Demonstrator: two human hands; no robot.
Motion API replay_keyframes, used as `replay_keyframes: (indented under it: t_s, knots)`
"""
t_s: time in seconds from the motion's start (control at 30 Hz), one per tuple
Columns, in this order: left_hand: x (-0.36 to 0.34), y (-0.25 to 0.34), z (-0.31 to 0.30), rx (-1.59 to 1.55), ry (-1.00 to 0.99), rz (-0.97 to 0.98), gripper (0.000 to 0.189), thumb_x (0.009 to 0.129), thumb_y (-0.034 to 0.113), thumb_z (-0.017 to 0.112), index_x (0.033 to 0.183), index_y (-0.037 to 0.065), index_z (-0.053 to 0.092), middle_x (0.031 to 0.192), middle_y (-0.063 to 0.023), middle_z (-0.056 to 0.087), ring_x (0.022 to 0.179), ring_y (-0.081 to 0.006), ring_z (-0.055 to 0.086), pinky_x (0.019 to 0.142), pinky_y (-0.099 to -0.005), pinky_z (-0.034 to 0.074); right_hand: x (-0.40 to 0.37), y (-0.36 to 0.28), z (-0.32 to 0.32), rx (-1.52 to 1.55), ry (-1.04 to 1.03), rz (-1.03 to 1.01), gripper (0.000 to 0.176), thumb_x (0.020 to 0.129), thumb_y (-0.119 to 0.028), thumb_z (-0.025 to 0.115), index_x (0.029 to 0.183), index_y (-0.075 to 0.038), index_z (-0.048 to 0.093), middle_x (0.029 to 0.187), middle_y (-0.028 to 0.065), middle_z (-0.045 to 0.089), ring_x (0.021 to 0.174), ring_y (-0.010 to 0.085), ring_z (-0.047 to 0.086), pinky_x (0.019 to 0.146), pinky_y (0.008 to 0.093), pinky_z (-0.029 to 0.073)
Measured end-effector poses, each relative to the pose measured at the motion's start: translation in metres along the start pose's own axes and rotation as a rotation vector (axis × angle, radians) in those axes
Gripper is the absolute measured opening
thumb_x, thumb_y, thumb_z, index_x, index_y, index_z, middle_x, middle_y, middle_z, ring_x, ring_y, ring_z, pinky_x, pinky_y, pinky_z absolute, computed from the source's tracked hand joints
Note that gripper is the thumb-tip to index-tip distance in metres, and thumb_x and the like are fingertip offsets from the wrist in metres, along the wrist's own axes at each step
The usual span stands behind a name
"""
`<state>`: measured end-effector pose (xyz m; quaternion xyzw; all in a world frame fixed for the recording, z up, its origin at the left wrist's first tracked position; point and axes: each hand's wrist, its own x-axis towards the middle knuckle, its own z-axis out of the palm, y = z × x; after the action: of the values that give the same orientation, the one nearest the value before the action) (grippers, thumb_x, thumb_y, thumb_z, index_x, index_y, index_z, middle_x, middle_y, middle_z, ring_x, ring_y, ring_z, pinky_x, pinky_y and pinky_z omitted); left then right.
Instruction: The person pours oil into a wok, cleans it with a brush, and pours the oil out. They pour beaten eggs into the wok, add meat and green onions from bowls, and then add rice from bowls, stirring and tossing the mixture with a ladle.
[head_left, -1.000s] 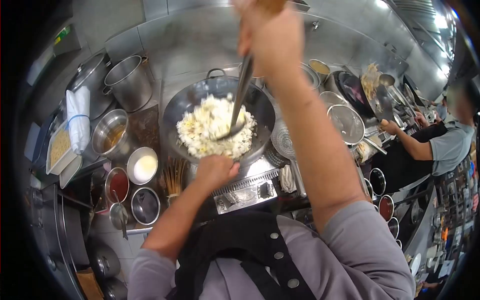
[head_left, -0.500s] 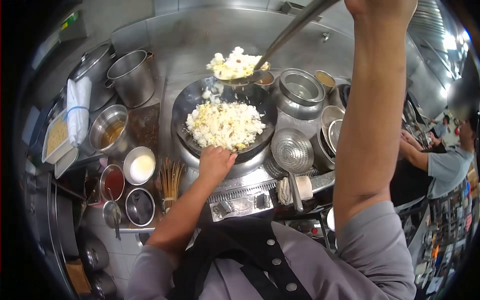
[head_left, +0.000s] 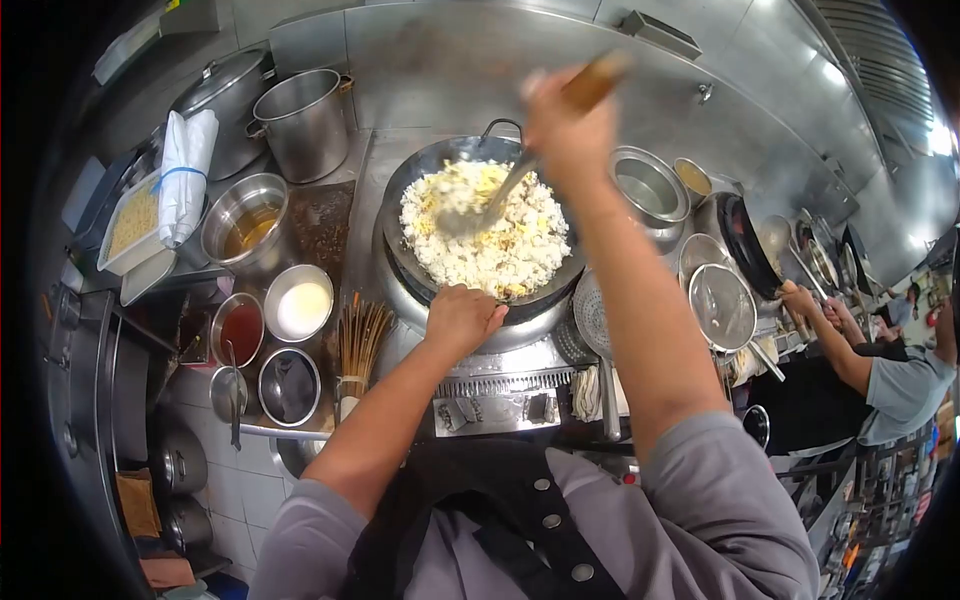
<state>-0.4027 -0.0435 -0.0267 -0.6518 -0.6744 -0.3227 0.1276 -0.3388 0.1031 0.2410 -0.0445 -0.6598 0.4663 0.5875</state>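
A dark wok stands on the burner, filled with fried rice mixed with yellow egg. My left hand is closed on the wok's near rim, and part of its grip is hidden. Above the right side of the wok, my right hand is wrapped around the wooden-ended handle of a long wok spatula. The spatula's head is down in the rice and smeared by motion. Some rice around it looks blurred too.
Left of the stove are a bundle of bamboo sticks, a bowl of white powder, a bowl of red sauce and a stockpot. A perforated skimmer and mesh strainer lie right. A co-worker stands far right.
My right hand has come down and left, bringing the spatula from above the wok with a raised load of rice into the rice. My left hand stays on the rim. The view has shifted.
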Motion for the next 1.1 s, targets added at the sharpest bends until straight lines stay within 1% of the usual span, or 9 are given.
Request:
replay_keyframes:
  t_s: [0.13, 0.23, 0.37, 0.57, 0.67, 0.77, 0.83, 0.97, 1.1]
  knots:
    - [0.000, -0.003, -0.001, -0.046, -0.003, 0.015, 0.031, 0.084, 0.032, 0.074, 0.065, 0.011, 0.065, 0.066, -0.0063, 0.063, 0.068, -0.0290, 0.064, 0.067, -0.0439, 0.050, 0.007, 0.029, -0.003, -0.130, -0.046, 0.237, 0.020, 0.090, -0.010, 0.076, 0.084, -0.003, 0.059, 0.059, 0.0025, 0.055, 0.046, 0.0111, 0.054, 0.047, 0.0267, 0.046]
    - [0.003, -0.004, -0.001, -0.005, -0.010, 0.023, 0.030, 0.084, 0.032, 0.074, 0.065, 0.011, 0.065, 0.066, -0.0064, 0.064, 0.068, -0.0289, 0.064, 0.066, -0.0442, 0.051, 0.023, -0.015, 0.006, -0.021, -0.079, 0.086, 0.022, 0.087, -0.010, 0.079, 0.082, -0.003, 0.058, 0.059, 0.0030, 0.056, 0.046, 0.0116, 0.054, 0.046, 0.0270, 0.044]
    - [0.004, -0.004, -0.004, -0.039, -0.011, 0.026, 0.031, 0.085, 0.033, 0.073, 0.065, 0.011, 0.065, 0.067, -0.0064, 0.064, 0.068, -0.0290, 0.064, 0.066, -0.0446, 0.051, -0.027, 0.095, -0.008, -0.297, 0.002, -0.018, 0.022, 0.086, -0.009, 0.079, 0.081, -0.002, 0.058, 0.060, 0.0022, 0.056, 0.045, 0.0102, 0.050, 0.044, 0.0275, 0.041]
    - [0.006, -0.003, -0.003, -0.051, 0.017, 0.025, 0.033, 0.084, 0.030, 0.075, 0.063, 0.009, 0.061, 0.061, -0.0084, 0.060, 0.063, -0.0308, 0.061, 0.064, -0.0444, 0.050, 0.023, 0.016, 0.003, -0.001, -0.014, 0.008, 0.022, 0.088, -0.010, 0.078, 0.082, -0.004, 0.057, 0.060, 0.0023, 0.056, 0.046, 0.0101, 0.051, 0.045, 0.0269, 0.045]
    - [0.003, -0.001, -0.004, -0.073, 0.001, 0.015, 0.033, 0.084, 0.030, 0.075, 0.063, 0.008, 0.060, 0.062, -0.0087, 0.060, 0.062, -0.0310, 0.061, 0.065, -0.0448, 0.050, -0.005, 0.119, -0.012, -0.234, 0.152, -0.021, 0.022, 0.090, -0.009, 0.076, 0.082, -0.005, 0.056, 0.063, 0.0028, 0.057, 0.047, 0.0118, 0.053, 0.045, 0.0287, 0.046]
    - [0.001, -0.002, -0.004, -0.069, 0.064, 0.053, 0.035, 0.084, 0.031, 0.075, 0.062, 0.008, 0.060, 0.062, -0.0090, 0.059, 0.063, -0.0312, 0.061, 0.065, -0.0445, 0.050, 0.025, 0.063, -0.017, -0.041, 0.047, 0.185, 0.022, 0.091, -0.010, 0.075, 0.081, -0.006, 0.056, 0.063, 0.0027, 0.056, 0.048, 0.0121, 0.056, 0.046, 0.0297, 0.048]
    - [0.005, -0.004, -0.004, -0.084, 0.001, 0.021, 0.036, 0.083, 0.032, 0.075, 0.062, 0.008, 0.059, 0.062, -0.0088, 0.059, 0.065, -0.0312, 0.062, 0.066, -0.0440, 0.051, 0.045, 0.035, -0.015, 0.103, 0.042, -0.009, 0.022, 0.091, -0.009, 0.074, 0.081, -0.006, 0.055, 0.062, 0.0026, 0.055, 0.048, 0.0126, 0.056, 0.046, 0.0289, 0.047]
    - [0.005, -0.004, -0.003, -0.057, 0.025, 0.026, 0.036, 0.083, 0.032, 0.076, 0.061, 0.008, 0.059, 0.062, -0.0085, 0.059, 0.065, -0.0307, 0.062, 0.066, -0.0439, 0.051, -0.002, 0.127, -0.012, -0.054, 0.248, 0.083, 0.021, 0.089, -0.006, 0.075, 0.081, -0.005, 0.056, 0.057, 0.0026, 0.053, 0.044, 0.0119, 0.050, 0.044, 0.0281, 0.041]
    - [0.002, -0.002, -0.003, -0.053, 0.021, 0.028, 0.037, 0.083, 0.033, 0.075, 0.062, 0.007, 0.059, 0.062, -0.0089, 0.059, 0.065, -0.0308, 0.062, 0.065, -0.0446, 0.050, 0.032, 0.020, -0.001, 0.065, 0.040, 0.056, 0.021, 0.090, -0.005, 0.074, 0.081, -0.004, 0.055, 0.057, 0.0028, 0.053, 0.045, 0.0111, 0.050, 0.044, 0.0292, 0.044]
